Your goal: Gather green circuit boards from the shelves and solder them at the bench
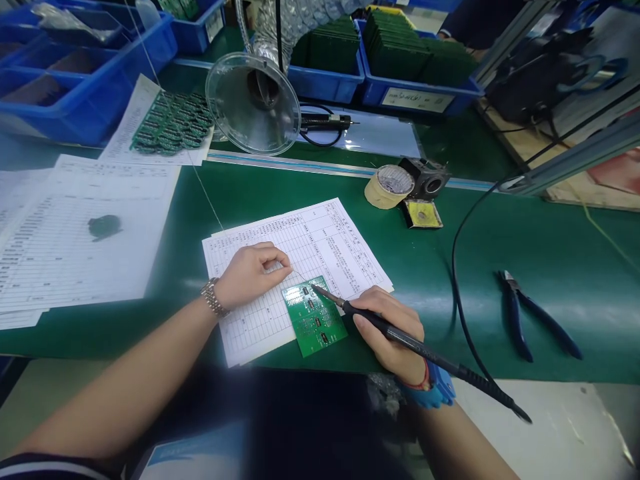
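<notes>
My left hand (253, 275) rests on a printed paper form (340, 240), its fingertips pinched on a thin solder wire (301, 276) that runs toward a small green circuit board (320, 333). The board lies partly on the form's lower edge and carries several small black chips. My right hand (387, 330) grips a black soldering iron (417, 345) like a pen. The iron's metal tip reaches the board's upper corner, and its cord trails off past my wrist. A metal watch circles my left wrist, and a blue strap circles my right.
Blue-handled side cutters (535, 317) lie on the green mat at right. Beyond them stand a tape roll (389, 188), a soldering sponge tray (423, 214), and a clear fume funnel (253, 103). Blue bins (415, 77) hold stacked green boards. Paper forms (85, 233) cover the left.
</notes>
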Demonstrator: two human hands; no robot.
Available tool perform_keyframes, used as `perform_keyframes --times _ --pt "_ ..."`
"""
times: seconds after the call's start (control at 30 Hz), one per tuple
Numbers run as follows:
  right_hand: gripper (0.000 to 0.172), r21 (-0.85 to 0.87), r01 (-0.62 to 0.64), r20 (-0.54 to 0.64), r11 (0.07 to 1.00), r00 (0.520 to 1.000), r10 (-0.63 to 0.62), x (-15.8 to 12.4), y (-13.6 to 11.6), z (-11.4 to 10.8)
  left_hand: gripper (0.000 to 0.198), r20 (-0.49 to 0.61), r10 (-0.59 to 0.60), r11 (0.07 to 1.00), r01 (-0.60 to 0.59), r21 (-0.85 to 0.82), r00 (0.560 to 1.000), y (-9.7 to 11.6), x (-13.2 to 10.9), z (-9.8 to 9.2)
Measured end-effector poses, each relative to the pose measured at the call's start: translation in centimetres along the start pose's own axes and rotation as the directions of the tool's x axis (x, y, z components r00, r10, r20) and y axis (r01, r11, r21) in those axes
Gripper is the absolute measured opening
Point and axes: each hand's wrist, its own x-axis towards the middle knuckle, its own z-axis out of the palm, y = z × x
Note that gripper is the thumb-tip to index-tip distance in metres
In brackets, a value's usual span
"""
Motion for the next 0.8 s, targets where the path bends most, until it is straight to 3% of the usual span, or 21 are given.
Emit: perform_keyframes --times 0.5,0.7,0.8 --pt "0.018 0.022 -0.075 0.024 0.997 0.997 0.075 0.1 0.0 -0.1 0.009 -0.05 -0.004 1.0 0.004 0.0 0.999 0.0 0.0 -0.3" --pt "0.009 0.112 -0.163 -0.205 0.98 0.961 0.183 0.0 0.4 -0.7 0.009 -0.072 0.011 1.0 -0.011 0.004 0.997 -0.1 0.0 -0.6" --pt "0.01 0.009 -0.158 -0.268 0.987 0.951 0.155 2.0 0.4 -2.4 0.009 -0.072 0.01 1.0 -0.01 0.006 0.997 -0.2 0.1 -0.7"
